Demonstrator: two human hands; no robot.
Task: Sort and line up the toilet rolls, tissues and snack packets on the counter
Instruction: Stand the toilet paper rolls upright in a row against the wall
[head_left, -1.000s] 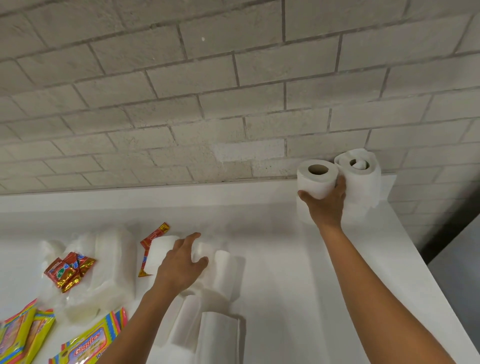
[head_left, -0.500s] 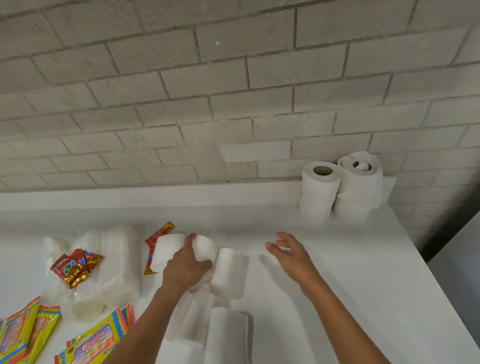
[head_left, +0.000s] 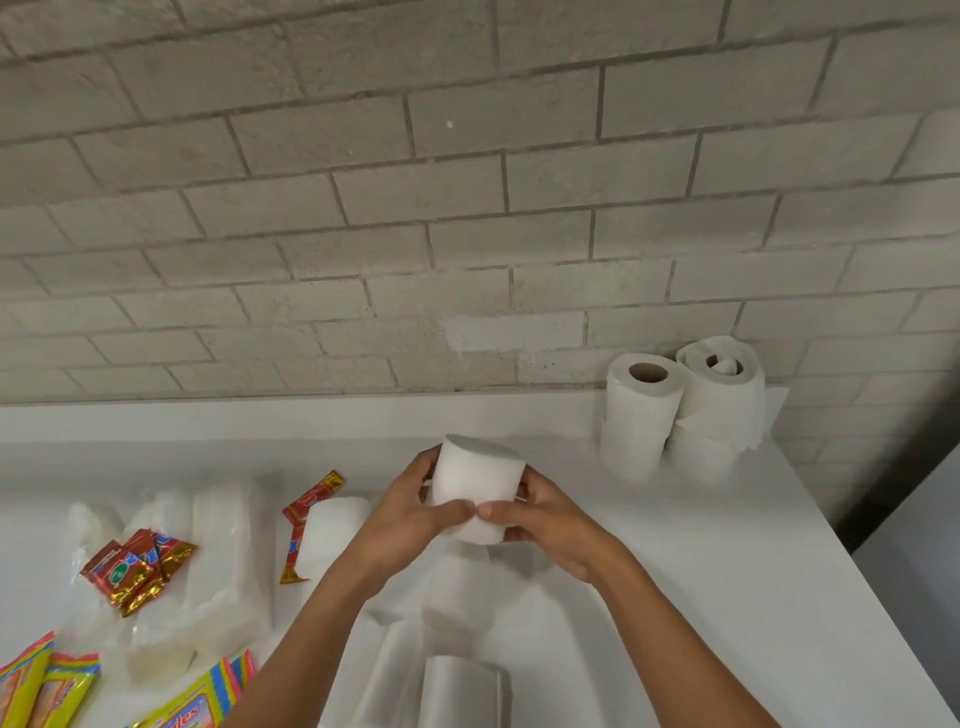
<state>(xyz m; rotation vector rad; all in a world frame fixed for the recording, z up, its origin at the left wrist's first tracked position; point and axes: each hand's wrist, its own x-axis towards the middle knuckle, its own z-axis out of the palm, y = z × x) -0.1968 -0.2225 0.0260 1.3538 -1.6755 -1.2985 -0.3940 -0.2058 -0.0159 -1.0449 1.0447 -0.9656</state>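
Both hands hold one white toilet roll (head_left: 475, 480) upright above the white counter (head_left: 675, 571): my left hand (head_left: 410, 512) grips its left side and my right hand (head_left: 540, 519) its right side. At the back right corner stand upright toilet rolls (head_left: 641, 415), one of them (head_left: 719, 387) stacked on another. More rolls lie beneath my hands, one (head_left: 332, 530) to the left and one (head_left: 462, 691) near the bottom edge. Clear tissue packs (head_left: 223, 556) lie at left, with red snack packets (head_left: 137, 571) on them. Yellow snack packets (head_left: 41, 691) are at the bottom left.
A grey brick wall (head_left: 467, 208) runs behind the counter. A red sachet strip (head_left: 306, 512) lies beside the lying roll. The counter's right edge drops off to a dark gap (head_left: 893, 499).
My right hand has let go of the upright roll at the back right and come to the middle. Both hands have lifted one roll off the pile.
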